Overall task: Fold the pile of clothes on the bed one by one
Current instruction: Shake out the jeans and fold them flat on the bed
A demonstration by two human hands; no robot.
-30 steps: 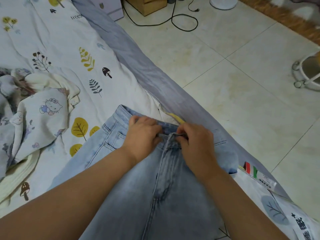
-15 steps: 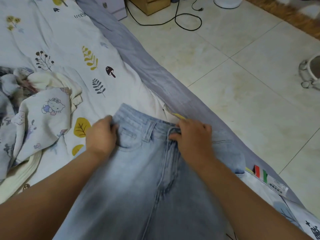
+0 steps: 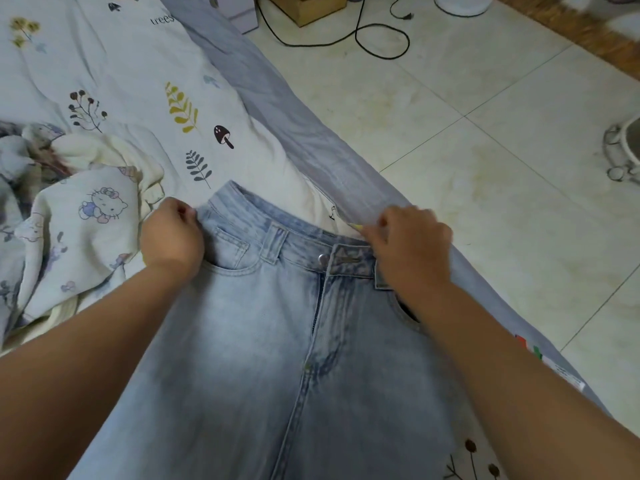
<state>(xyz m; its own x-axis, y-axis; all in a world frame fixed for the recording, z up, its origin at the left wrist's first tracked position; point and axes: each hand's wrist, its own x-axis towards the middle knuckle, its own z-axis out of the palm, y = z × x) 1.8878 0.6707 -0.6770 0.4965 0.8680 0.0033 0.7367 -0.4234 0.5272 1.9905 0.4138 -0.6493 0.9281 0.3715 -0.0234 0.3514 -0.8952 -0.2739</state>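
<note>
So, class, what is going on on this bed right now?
A person is spreading pale blue denim jeans flat on the leaf-printed bedsheet. The left hand pinches one end of the waistband, the right hand grips the other. A crumpled cartoon-cat print garment lies unfolded beside them.

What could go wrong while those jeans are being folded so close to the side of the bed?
The right hand grips the jeans at the waistband right by the bed edge, so that side could slide off toward the tiled floor. The left hand pinches the other corner beside the unfolded cartoon-print garment, which might get caught in the fold.
</note>
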